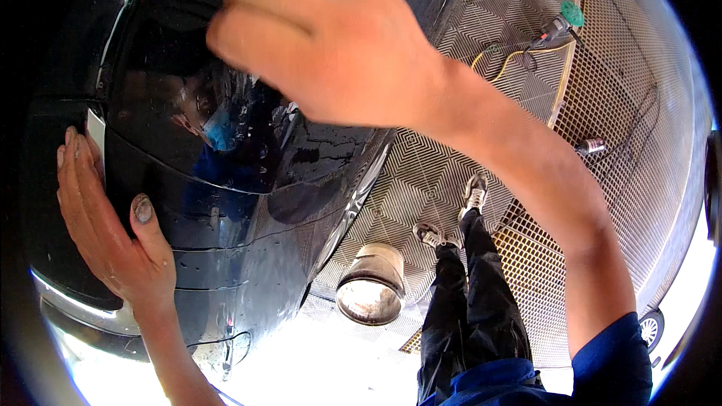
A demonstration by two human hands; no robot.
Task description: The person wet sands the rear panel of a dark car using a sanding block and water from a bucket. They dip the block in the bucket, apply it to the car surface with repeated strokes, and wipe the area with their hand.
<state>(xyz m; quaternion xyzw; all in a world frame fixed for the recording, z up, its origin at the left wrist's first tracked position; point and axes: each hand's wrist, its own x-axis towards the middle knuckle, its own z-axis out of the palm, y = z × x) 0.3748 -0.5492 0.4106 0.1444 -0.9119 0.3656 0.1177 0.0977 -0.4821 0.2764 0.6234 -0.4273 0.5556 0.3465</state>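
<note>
A glossy black car (218, 233) fills the left side, its panels wet with drops and streaks and mirroring a person. My left hand (113, 218) lies against the car at the far left, fingers stretched out and thumb apart. Beside its fingers is a narrow whitish strip (96, 135); I cannot tell whether it is part of the car. My right hand (323, 53) is raised in front of the bodywork, somewhat blurred, with its fingers curled closed. Whatever they hold, if anything, is hidden behind the hand.
A dirty bucket (372, 289) stands on the patterned tile floor (421, 173) by the car. Far right lies a power tool with a green pad (568, 19), its yellow cord (519, 53) trailing. A bottle (590, 146) lies on the grating (609, 83). My shoes (474, 195) are between.
</note>
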